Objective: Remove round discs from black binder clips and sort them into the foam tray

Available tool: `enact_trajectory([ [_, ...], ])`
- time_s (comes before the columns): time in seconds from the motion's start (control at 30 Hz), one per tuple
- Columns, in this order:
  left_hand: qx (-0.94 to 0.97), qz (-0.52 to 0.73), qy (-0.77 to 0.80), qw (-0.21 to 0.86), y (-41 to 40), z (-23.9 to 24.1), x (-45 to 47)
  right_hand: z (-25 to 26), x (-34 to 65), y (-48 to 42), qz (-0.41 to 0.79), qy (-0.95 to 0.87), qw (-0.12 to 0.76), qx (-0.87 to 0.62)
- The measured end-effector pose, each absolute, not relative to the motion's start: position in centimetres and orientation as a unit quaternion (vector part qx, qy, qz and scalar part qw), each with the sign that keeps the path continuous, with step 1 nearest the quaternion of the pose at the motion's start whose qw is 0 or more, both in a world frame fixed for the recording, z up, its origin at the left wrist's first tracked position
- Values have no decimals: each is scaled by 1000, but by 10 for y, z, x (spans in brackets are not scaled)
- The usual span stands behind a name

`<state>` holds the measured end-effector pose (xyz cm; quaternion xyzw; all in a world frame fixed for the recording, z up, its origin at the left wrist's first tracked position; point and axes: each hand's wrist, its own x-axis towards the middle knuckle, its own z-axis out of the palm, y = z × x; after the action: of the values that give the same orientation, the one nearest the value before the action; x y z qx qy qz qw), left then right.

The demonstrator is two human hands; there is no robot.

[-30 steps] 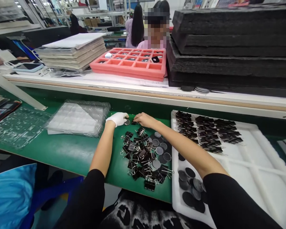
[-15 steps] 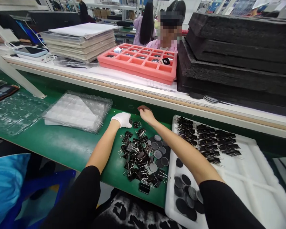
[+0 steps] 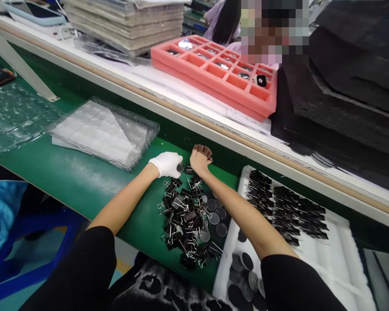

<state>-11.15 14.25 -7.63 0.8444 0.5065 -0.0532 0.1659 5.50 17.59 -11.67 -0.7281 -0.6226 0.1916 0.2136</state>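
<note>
A thin white glove covers my left hand (image 3: 168, 164), whose fingers are closed around a small dark round disc (image 3: 180, 167). Just to its right is my right hand (image 3: 201, 159), bare with brown covers on the fingertips; its fingers are apart and I see nothing held in them. A single binder clip (image 3: 189, 169) lies between the two hands. Below them spreads a heap of black binder clips (image 3: 184, 216) with silver handles. Grey and black discs (image 3: 214, 217) lie at the heap's right side, partly hidden by my right forearm.
At right, a white foam tray (image 3: 339, 252) bears rows of binder clips (image 3: 287, 207) and loose dark discs (image 3: 243, 280). Clear plastic trays (image 3: 106, 134) lie at left. On the raised shelf are a pink foam tray (image 3: 210, 71) and stacked black foam (image 3: 350, 99). A person sits beyond.
The view has tilted down and come closer. My right hand has turned and its fingers have spread. The disc in my left hand shows more plainly.
</note>
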Motion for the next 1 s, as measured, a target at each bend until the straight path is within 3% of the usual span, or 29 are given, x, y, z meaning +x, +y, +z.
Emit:
enact_trajectory([
  [0.63,859,1,470,202,149,-84,-105,-116,55,171,189,-610,240,-731],
  [0.83,859,-21,480,178,143,-76,-102,-91,63,168,187,-611,231,-733],
  [1.0,832,-64,527,160,135,-61,-107,-55,110,147,217,-680,147,-684],
])
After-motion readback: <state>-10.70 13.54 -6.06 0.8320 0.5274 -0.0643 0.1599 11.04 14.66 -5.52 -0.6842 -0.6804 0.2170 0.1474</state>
